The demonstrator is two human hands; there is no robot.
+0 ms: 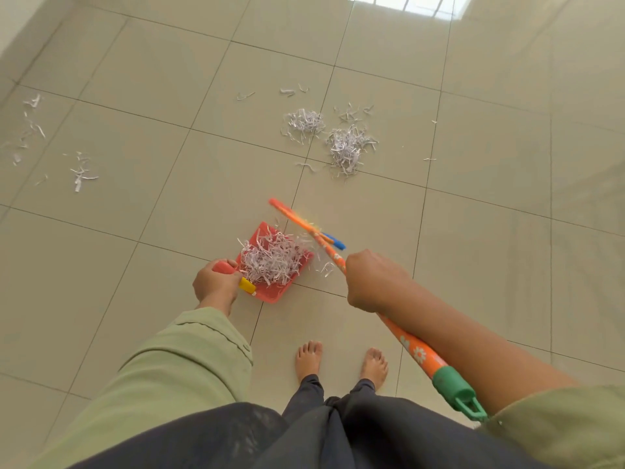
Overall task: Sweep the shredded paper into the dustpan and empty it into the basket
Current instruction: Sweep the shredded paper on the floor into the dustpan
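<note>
Scene: A barefoot person stands on a glossy beige tiled floor (142, 204), seen from above, broom in one hand and dustpan in the other.
Left hand: The left hand (213, 280) is curled around the red handle of the dustpan (270, 292), gripping it; a pale green sleeve (189, 360) covers the arm to the wrist.
Right hand: The right hand (372, 282) is closed in a fist around the orange flower-print broom handle (411, 346), which runs back under the bare forearm to a green end cap (455, 390).
Dustpan: The red pan rests on the floor just ahead of the feet (341, 363), heaped with shredded paper (270, 258); a yellow clip (247, 286) sits by its handle.
Broom head: The orange head (294, 216) with a blue tip (334, 242) is at the pan's right edge, blurred, its bristles hard to make out.
Paper left on floor: Two dense piles (346, 150) lie ahead and to the right, well apart from the pan, with stray curls beyond them; a few strips (326, 267) lie just beside the pan's right edge; thin scattered strips (79, 174) lie far left.
In the way: Between the pan and the two piles is bare tile.
Edges and room: Open tile spreads on all sides; a pale wall edge (13, 25) shows at the upper left corner, and a window reflection (409, 3) glares at the top.
Basket: Not in view.
</note>
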